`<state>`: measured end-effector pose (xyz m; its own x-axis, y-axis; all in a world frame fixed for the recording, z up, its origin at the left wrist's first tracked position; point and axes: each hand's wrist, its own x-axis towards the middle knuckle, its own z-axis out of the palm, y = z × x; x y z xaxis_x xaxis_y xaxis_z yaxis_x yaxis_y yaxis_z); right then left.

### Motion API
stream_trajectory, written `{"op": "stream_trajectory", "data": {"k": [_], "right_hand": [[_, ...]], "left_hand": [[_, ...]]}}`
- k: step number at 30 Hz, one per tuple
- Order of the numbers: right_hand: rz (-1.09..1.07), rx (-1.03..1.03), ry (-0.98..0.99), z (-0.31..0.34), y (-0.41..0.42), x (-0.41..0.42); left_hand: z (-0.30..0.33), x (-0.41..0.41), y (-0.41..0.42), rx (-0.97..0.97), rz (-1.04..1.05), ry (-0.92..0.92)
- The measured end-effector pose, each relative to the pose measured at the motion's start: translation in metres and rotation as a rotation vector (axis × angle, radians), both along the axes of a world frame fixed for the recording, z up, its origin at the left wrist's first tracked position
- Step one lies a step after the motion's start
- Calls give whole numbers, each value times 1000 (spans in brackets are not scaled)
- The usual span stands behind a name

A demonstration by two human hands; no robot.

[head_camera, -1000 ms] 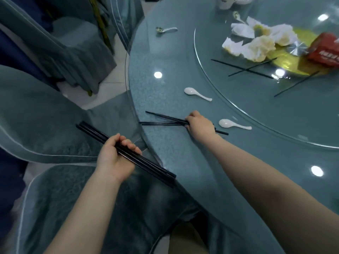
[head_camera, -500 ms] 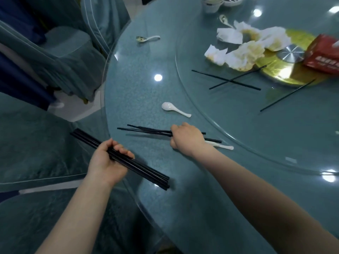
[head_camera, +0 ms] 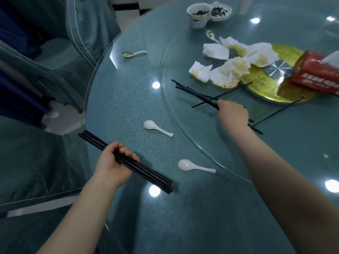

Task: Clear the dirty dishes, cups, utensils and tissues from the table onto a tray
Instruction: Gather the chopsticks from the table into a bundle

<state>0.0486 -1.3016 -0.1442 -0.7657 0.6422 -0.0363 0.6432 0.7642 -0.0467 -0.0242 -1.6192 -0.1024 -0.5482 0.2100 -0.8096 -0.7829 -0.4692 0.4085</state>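
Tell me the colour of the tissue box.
Red, with white print; the tissue box shows in the head view.

Teal-covered chairs [head_camera: 55, 57] ring the table; floor [head_camera: 126, 13] seemingly tiled.

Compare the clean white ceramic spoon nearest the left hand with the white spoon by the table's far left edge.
The near white ceramic spoon has a clean, empty bowl; the far white spoon holds dark greenish residue. The near one's handle points right and slightly toward the person; the far one's points right and slightly away. Both lie loose on the teal glass-topped table, untouched by either hand.
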Motion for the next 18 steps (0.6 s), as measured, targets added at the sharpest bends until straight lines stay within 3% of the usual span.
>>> {"op": "stream_trajectory", "data": {"k": [4,8,18], "right_hand": [[-52,-77,-74,-3,45,-3],[44,-104,-65,-9,71,-15],[284,48,-49,-14,50,-39]], "left_hand": [[-12,-6,17,24,31,-39],[-26,-10,31,33,73,-65],[-44,-4,37,-35,96,-84]]}}
